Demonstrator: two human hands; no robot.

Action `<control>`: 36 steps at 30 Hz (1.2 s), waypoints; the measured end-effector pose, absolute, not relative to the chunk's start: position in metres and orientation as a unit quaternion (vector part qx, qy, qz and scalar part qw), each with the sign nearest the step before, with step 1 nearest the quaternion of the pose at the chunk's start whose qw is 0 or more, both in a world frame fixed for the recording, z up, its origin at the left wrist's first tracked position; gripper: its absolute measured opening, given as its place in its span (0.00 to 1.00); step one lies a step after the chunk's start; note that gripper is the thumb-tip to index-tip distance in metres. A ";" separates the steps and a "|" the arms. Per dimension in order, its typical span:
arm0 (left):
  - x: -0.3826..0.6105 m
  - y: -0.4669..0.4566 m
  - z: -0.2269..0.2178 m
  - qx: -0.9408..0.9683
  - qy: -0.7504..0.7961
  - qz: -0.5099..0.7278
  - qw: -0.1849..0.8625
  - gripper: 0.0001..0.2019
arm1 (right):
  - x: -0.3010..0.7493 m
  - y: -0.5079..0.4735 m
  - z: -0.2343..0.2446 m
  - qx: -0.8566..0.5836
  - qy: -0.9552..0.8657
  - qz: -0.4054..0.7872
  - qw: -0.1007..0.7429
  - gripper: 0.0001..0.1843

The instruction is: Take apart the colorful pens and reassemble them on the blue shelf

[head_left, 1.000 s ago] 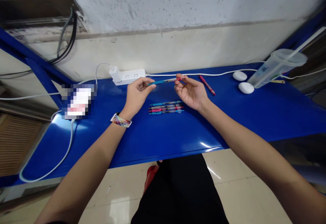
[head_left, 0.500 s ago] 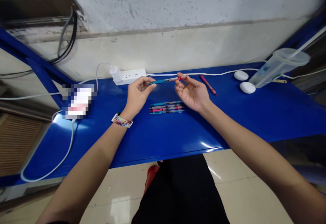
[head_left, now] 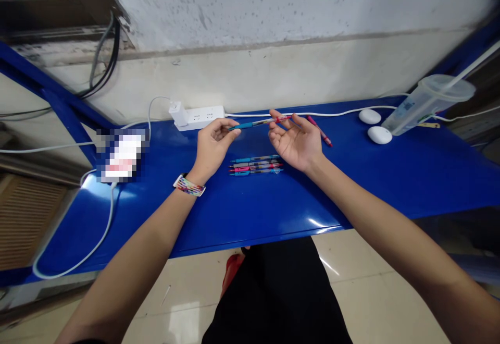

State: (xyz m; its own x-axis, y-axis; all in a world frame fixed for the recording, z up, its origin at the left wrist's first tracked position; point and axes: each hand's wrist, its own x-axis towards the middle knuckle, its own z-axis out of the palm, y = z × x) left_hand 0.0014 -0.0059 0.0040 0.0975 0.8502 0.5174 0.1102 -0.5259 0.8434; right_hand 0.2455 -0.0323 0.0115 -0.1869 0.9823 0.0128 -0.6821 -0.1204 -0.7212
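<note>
My left hand pinches the blue grip end of a pen between thumb and fingers, holding it level above the table. The pen has a clear middle and a red end. At that red end, my right hand is palm up with its fingers apart and thumb lifted; the pen lies across or just before its fingertips. Below, several pens with blue, grey and pink grips lie side by side on the blue table. Behind my right hand rests a pink-red pen piece.
A white power strip with a plug and cable runs along the wall. To the left lies a blurred phone on a charging cable. At right are two white rounded devices and a tilted clear plastic container.
The fingers and thumb of my right hand have opened out at the red end of the pen. My left hand keeps its pinch, and the pen has shifted very slightly right.
</note>
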 end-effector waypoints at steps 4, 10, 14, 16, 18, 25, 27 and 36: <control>0.002 -0.006 0.004 0.672 0.357 0.562 0.323 0.05 | 0.244 -0.028 0.007 -0.243 -0.282 0.713 0.594 0.13; 0.004 -0.006 0.003 0.673 0.361 0.563 0.316 0.05 | 0.240 -0.028 0.008 -0.238 -0.265 0.711 0.606 0.16; 0.004 -0.006 0.003 0.670 0.360 0.563 0.322 0.05 | 0.241 -0.028 0.009 -0.270 -0.286 0.690 0.608 0.17; 0.004 -0.007 0.003 0.671 0.363 0.561 0.321 0.05 | 0.241 -0.028 0.009 -0.287 -0.296 0.678 0.609 0.18; 0.004 -0.007 0.004 0.672 0.368 0.559 0.317 0.05 | 0.240 -0.028 0.008 -0.290 -0.305 0.675 0.607 0.22; 0.004 -0.007 0.004 0.663 0.373 0.562 0.326 0.05 | 0.242 -0.027 0.008 -0.283 -0.294 0.686 0.603 0.20; 0.004 -0.006 0.004 0.664 0.370 0.562 0.327 0.05 | 0.242 -0.027 0.009 -0.287 -0.289 0.684 0.605 0.18; 0.001 -0.005 0.003 0.672 0.383 0.553 0.310 0.05 | 0.243 -0.031 0.015 -0.273 -0.279 0.700 0.598 0.20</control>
